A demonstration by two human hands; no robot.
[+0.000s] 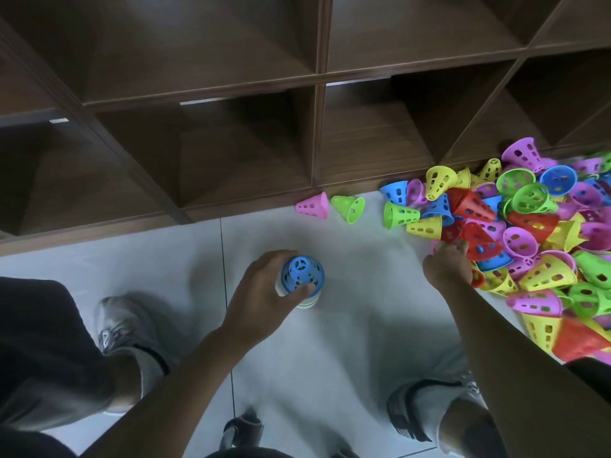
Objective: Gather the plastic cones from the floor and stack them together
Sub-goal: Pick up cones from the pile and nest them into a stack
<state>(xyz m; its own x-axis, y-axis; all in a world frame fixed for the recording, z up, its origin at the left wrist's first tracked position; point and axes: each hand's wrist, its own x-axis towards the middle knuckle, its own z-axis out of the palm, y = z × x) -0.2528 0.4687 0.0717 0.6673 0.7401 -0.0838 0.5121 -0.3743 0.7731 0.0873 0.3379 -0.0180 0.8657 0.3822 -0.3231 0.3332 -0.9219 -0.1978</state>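
Observation:
A stack of nested cones (303, 279), blue one on top, stands on the white floor at the centre. My left hand (264, 289) is wrapped around its side. A big pile of loose perforated cones (535, 233) in red, yellow, green, pink and blue lies at the right. My right hand (449, 262) reaches into the pile's near-left edge, with its fingertips on a red cone (479, 241); whether it grips the cone is hidden. A lone pink cone (313, 204) and a green cone (348, 207) lie on their sides by the shelf.
A dark wooden cubby shelf (317, 127) fills the top of the view, its base running along the floor tiles. My two feet in grey shoes (122, 325) (426, 411) stand on the floor below the hands. A tile joint runs down left of the stack.

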